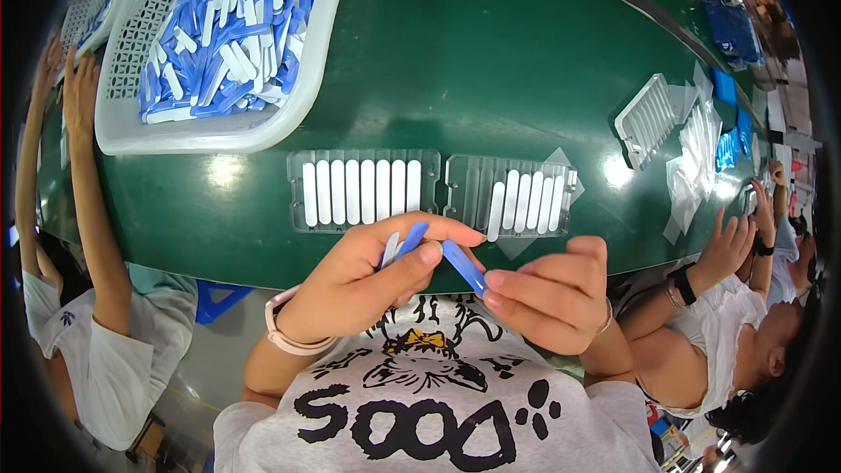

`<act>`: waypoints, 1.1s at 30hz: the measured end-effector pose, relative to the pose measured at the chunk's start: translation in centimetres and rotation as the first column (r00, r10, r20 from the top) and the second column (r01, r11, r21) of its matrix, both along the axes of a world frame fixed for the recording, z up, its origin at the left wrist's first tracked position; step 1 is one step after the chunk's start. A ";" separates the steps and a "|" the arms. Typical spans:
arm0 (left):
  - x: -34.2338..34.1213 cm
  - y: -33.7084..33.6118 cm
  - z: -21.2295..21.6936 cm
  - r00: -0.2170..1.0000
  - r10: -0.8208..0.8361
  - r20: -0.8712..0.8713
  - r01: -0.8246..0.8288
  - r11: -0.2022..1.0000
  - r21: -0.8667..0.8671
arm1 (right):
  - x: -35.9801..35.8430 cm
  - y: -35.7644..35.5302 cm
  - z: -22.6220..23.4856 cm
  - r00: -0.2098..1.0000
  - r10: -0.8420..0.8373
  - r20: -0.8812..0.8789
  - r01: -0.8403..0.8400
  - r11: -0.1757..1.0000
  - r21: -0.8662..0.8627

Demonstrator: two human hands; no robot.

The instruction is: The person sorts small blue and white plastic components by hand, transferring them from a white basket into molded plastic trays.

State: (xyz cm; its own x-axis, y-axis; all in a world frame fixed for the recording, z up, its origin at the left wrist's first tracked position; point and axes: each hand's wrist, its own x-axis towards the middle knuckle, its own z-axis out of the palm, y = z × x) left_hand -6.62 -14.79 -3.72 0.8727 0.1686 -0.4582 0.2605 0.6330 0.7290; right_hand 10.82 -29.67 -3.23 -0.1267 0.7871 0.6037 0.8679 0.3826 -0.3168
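Note:
My left hand (368, 285) is closed around a few blue and white plastic strips (401, 243) near the table's front edge. My right hand (547, 293) pinches one blue strip (464, 268) between thumb and fingers, close to the left hand. Just beyond them lie two clear slotted trays: the left tray (302, 210) holds a full row of white strips, and the right tray (462, 184) holds white strips in its right half, with its left slots empty.
A white mesh basket (131, 123) piled with blue and white strips stands at the back left on the green table (473, 70). Another clear tray (646, 118) and plastic bags lie at the right. Other people work on both sides, their arms reaching onto the table.

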 end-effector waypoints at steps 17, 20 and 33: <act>-0.2 0.7 -0.4 0.992 0.123 -0.001 -0.118 0.948 -0.296 | 2.2 5.2 -0.6 0.741 -0.525 -0.418 0.172 0.751 -0.638; -0.3 1.2 -0.2 1.000 0.005 0.007 -0.003 0.976 -0.219 | 2.2 5.2 -0.8 0.730 -0.545 -0.413 0.185 0.739 -0.648; 0.7 -0.3 -0.6 0.995 0.096 0.013 -0.096 0.957 0.273 | 3.3 4.7 -1.0 0.823 -0.470 -0.318 0.161 0.732 -0.662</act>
State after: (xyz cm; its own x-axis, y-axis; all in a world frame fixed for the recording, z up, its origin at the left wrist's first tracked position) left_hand -5.89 -15.07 -4.34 0.8460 0.3705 -0.3835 0.2084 0.4323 0.8773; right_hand 14.17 -24.98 -4.20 0.3513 0.9335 -0.0717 0.6039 -0.2845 -0.7446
